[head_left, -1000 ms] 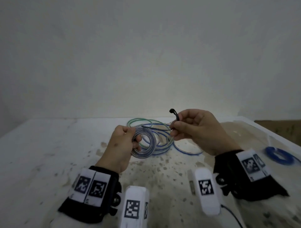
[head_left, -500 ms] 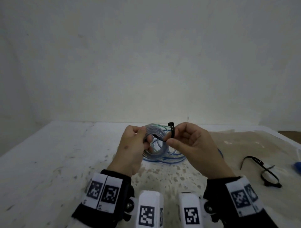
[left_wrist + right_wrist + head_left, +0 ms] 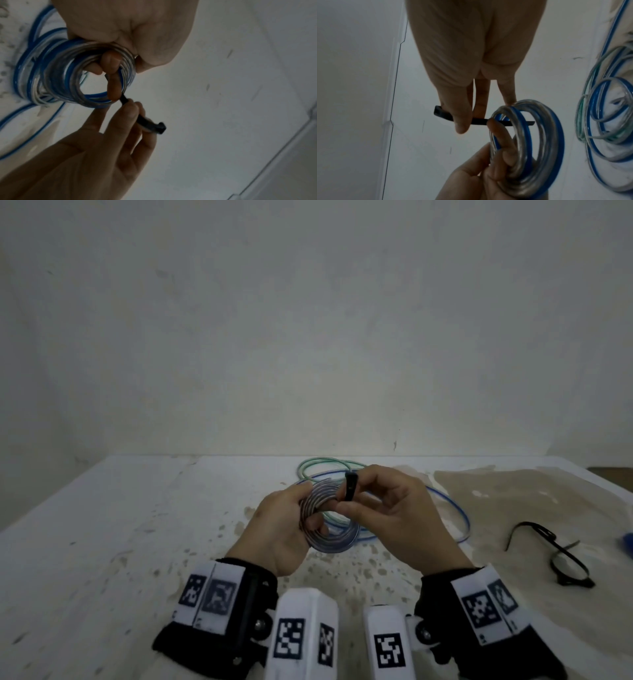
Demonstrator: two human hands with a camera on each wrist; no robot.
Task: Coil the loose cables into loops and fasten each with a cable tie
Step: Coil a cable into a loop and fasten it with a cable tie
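My left hand (image 3: 310, 520) grips a small coil of clear-and-blue cable (image 3: 325, 537) above the table, fingers hooked through its hole. My right hand (image 3: 356, 505) pinches a black cable tie (image 3: 350, 489) right against the coil. In the right wrist view the cable tie's strip (image 3: 481, 120) runs through the coil (image 3: 539, 135), its tip poking out the far side, beside my left hand's forefinger (image 3: 498, 135). In the left wrist view the tie's head (image 3: 160, 127) sticks out past my right hand's fingertips (image 3: 132, 108). A blue tail trails from the coil (image 3: 82, 81) to the table.
Loose green cable (image 3: 325, 469) and blue cable (image 3: 459, 511) lie in wide loops on the white speckled table (image 3: 137, 542) behind my hands. Spare black cable ties (image 3: 561, 556) lie at the right, and a blue object (image 3: 627, 542) shows at the right edge. A wall stands close behind.
My right hand has brought the cable tie from beside the coil up against it. Both hands have drawn together, and the view has swung so that the spare ties show at the right.
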